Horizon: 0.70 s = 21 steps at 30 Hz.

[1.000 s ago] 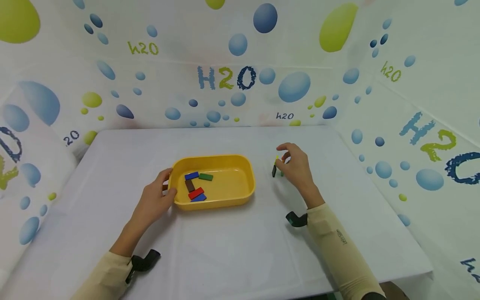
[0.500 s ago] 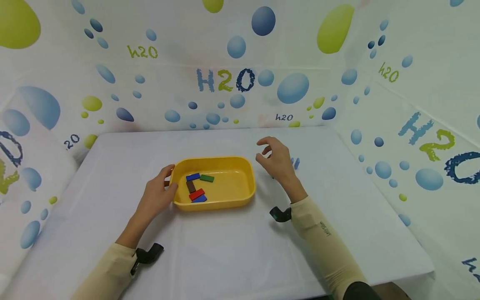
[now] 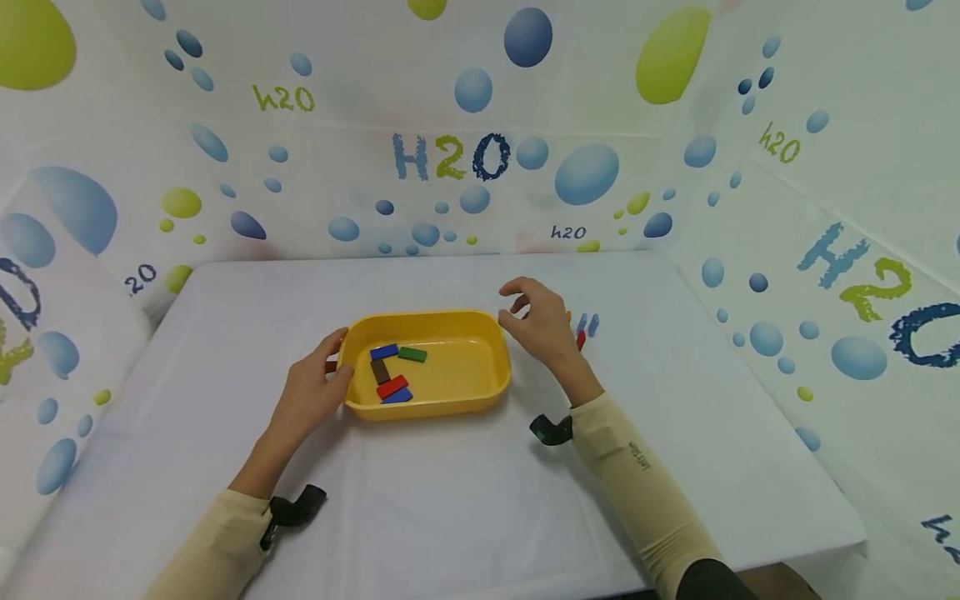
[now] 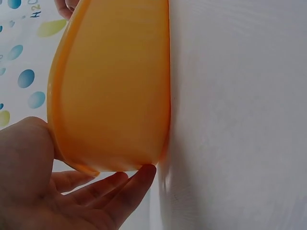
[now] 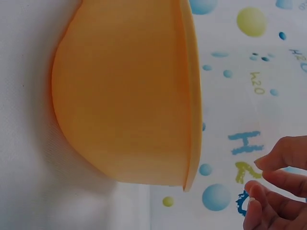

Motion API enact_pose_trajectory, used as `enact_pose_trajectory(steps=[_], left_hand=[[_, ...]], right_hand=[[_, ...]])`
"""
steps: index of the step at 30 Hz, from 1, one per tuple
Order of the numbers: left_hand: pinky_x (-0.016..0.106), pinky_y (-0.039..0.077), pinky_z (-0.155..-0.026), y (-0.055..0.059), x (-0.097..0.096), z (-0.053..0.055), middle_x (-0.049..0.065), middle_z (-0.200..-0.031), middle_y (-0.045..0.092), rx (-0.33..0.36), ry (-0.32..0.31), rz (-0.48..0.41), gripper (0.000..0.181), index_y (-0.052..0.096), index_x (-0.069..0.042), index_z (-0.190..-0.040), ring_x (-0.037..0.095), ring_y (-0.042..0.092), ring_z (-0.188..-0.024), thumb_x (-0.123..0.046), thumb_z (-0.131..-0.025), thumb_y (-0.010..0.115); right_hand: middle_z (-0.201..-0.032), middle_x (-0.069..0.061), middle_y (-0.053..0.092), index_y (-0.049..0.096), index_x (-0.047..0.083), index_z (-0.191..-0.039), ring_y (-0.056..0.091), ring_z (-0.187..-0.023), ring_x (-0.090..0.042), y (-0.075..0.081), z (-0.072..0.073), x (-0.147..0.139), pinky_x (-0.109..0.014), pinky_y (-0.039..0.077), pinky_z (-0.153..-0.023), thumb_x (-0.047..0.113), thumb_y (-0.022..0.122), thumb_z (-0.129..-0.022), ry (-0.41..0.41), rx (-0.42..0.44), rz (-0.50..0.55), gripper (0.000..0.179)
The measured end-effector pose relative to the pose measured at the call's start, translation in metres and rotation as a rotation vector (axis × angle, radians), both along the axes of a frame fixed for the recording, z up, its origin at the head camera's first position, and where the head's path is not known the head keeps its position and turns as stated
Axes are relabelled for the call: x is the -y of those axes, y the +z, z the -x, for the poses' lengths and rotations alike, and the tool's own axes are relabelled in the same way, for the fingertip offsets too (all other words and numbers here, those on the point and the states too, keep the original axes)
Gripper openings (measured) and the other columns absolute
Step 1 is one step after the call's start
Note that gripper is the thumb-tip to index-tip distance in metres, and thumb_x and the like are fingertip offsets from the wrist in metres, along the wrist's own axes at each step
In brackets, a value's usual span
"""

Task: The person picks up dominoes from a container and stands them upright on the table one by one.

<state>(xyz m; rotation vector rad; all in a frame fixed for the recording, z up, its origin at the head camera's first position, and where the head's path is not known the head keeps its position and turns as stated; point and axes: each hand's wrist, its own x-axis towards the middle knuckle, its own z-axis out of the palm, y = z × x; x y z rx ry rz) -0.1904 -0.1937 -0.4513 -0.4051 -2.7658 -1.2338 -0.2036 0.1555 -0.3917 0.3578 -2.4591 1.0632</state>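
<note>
The yellow tray (image 3: 457, 367) lies on the white table, with several small flat blocks at its left side: a green block (image 3: 412, 354), a brown block (image 3: 380, 371), a red block (image 3: 392, 387) and two blue ones. My left hand (image 3: 311, 392) grips the tray's left end; in the left wrist view its fingers (image 4: 134, 191) press against the tray's outer wall. By the tray's right rim hovers my right hand (image 3: 538, 325), fingers loosely bent. Thumb and fingertips stand apart in the right wrist view, and I see nothing between them.
Just right of the right hand lie more pieces, partly hidden by it: light blue pieces (image 3: 593, 325) and a red piece (image 3: 581, 340). Patterned sheets surround the table at the back and sides.
My right hand has moved left, from the pieces on the table to the tray's right end. The blue pieces behind it have come into view. My left hand stays on the tray.
</note>
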Motion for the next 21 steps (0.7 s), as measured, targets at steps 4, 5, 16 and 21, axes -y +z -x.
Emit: enact_pose_trajectory(steps=[4, 5, 16, 21], left_hand=[[0.058, 0.054, -0.095, -0.001, 0.001, -0.001, 0.029, -0.153, 0.046, 0.000, -0.016, -0.001, 0.061, 0.031, -0.002, -0.162, 0.050, 0.056, -0.124, -0.012, -0.105, 0.049], [0.058, 0.054, -0.095, -0.002, 0.001, -0.001, 0.028, -0.153, 0.045, 0.000, -0.020, -0.002, 0.062, 0.030, -0.002, -0.163, 0.050, 0.056, -0.124, -0.012, -0.105, 0.048], [0.057, 0.054, -0.097, -0.004, 0.001, -0.001, 0.027, -0.155, 0.044, 0.016, -0.018, -0.017, 0.063, 0.028, -0.004, -0.164, 0.049, 0.054, -0.127, -0.012, -0.105, 0.048], [0.056, 0.053, -0.097, -0.004, 0.001, -0.001, 0.027, -0.156, 0.044, 0.021, -0.013, -0.010, 0.063, 0.027, -0.004, -0.164, 0.049, 0.054, -0.127, -0.012, -0.105, 0.047]], right_hand=[[-0.110, -0.009, 0.069, 0.069, 0.003, -0.115, 0.065, -0.091, -0.032, -0.002, 0.001, 0.003, -0.035, 0.059, -0.075, 0.005, 0.075, -0.091, 0.014, 0.014, -0.014, 0.025], [-0.110, -0.009, 0.069, 0.069, 0.003, -0.114, 0.064, -0.091, -0.031, -0.003, 0.001, 0.003, -0.035, 0.059, -0.075, 0.005, 0.075, -0.091, 0.017, 0.014, -0.018, 0.024], [-0.113, -0.009, 0.070, 0.069, 0.002, -0.115, 0.062, -0.089, -0.025, -0.007, -0.001, 0.012, -0.030, 0.059, -0.075, 0.004, 0.075, -0.092, 0.082, 0.094, -0.037, 0.024], [-0.116, -0.011, 0.070, 0.069, 0.001, -0.117, 0.061, -0.090, -0.022, -0.010, -0.003, 0.020, -0.027, 0.059, -0.075, 0.004, 0.075, -0.092, 0.115, 0.131, -0.049, 0.026]])
